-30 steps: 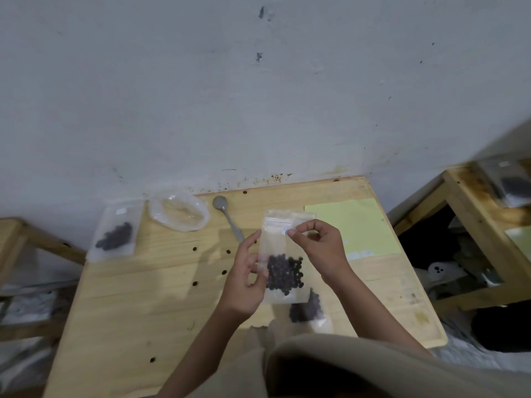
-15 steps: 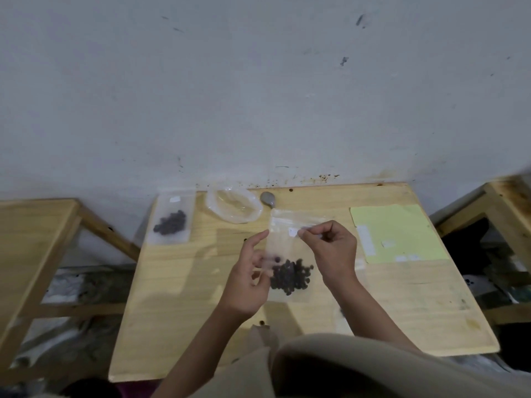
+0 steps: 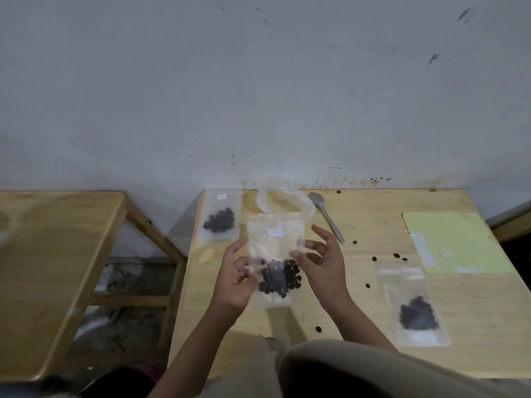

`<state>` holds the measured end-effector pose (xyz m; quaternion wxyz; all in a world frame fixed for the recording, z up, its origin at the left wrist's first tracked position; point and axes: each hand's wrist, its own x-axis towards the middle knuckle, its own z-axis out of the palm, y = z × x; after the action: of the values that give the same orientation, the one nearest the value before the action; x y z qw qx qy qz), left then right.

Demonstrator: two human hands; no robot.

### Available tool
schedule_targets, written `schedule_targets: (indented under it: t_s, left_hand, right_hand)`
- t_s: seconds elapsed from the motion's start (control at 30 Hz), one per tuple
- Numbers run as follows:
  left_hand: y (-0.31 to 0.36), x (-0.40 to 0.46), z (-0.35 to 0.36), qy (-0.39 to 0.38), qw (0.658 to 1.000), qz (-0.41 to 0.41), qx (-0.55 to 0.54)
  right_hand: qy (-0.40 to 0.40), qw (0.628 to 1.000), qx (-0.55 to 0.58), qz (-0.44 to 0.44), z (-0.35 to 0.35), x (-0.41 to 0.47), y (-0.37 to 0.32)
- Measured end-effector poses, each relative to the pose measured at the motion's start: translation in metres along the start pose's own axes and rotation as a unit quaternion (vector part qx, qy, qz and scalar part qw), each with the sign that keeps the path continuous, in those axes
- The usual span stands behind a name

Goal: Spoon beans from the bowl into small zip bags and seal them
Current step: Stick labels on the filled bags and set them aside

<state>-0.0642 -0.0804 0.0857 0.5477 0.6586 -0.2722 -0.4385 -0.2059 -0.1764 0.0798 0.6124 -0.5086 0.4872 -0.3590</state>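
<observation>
Holding a small zip bag upright above the wooden table, the left hand pinches its lower left edge between thumb and curled fingers. The right hand touches the bag's right edge with its thumb while the other fingers spread loosely apart, so it grips nothing firmly. Dark beans sit heaped in the bag's lower half, and a small white label shows near its top. Whether the zip strip is pressed closed cannot be told.

Behind the bag, near the wall, lies a clear plastic bowl, and just right of it a metal spoon rests flat with its handle pointing toward the person. 2 more filled bags lie on the table: 1 at the far left corner, 1 at the near right. A pale green sheet lies at the right side, and a few loose beans are scattered between it and the hands. A second wooden table stands to the left.
</observation>
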Motion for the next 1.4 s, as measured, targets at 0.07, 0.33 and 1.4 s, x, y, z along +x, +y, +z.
schedule_targets:
  t_s: [0.07,0.33,1.4]
  left_hand:
    - [-0.002,0.009,-0.013,0.026,0.999,-0.019,-0.039]
    - [-0.02,0.05,-0.052,0.118,0.991,-0.004,0.056]
    - [-0.011,0.096,-0.055,0.204,0.954,0.022,0.218]
  right_hand:
    - [-0.029,0.999,-0.04,0.016,0.011,-0.005,0.012]
    - [-0.079,0.988,-0.113,0.074,0.058,0.023,0.031]
    - [0.0,0.977,-0.213,0.005,0.093,0.072,0.039]
